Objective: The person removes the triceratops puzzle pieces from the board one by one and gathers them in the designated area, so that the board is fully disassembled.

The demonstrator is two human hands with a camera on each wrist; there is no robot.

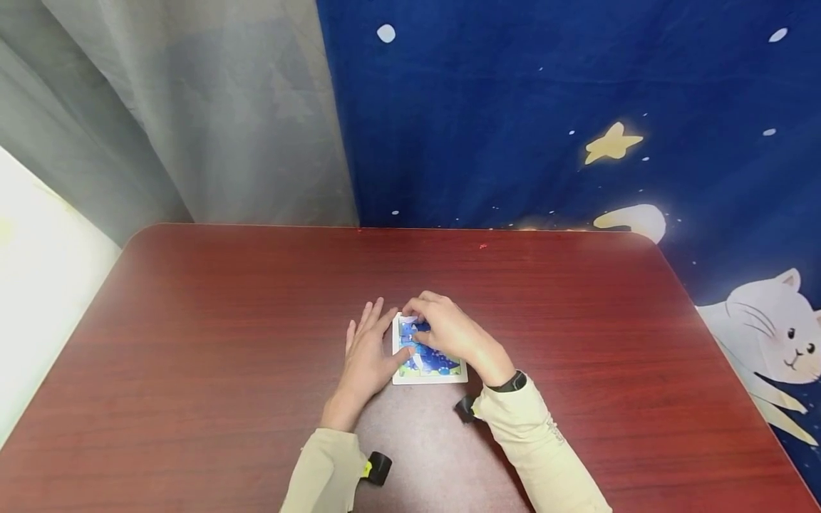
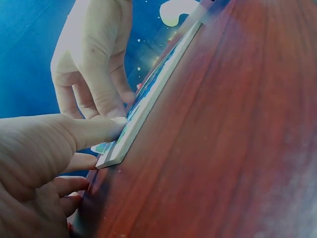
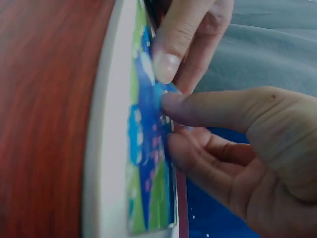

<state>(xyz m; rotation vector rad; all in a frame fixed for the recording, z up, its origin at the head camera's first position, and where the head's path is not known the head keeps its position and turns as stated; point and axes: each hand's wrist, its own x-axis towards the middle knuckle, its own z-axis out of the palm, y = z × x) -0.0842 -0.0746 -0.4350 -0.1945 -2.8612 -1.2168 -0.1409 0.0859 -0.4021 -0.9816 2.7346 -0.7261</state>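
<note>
A small flat picture puzzle [image 1: 431, 381] with a white border and a blue and green picture lies on the table. My left hand [image 1: 370, 356] rests along its left side, fingers stretched out, thumb laid over the border onto the picture. In the left wrist view, the left thumb [image 2: 96, 130] presses on the board's top near a corner. Over the picture's upper left, my right hand [image 1: 449, 331] bends its fingers down. Its thumb [image 3: 213, 106] and forefinger come together at a blue puzzle piece, mostly hidden by the fingers.
The reddish-brown wooden table [image 1: 224, 342] spreads out around the board. Behind it hang a grey curtain [image 1: 244, 107] and a blue cloth [image 1: 487, 107] with stars and a white cat. A tiny red scrap [image 1: 484, 246] lies near the far edge.
</note>
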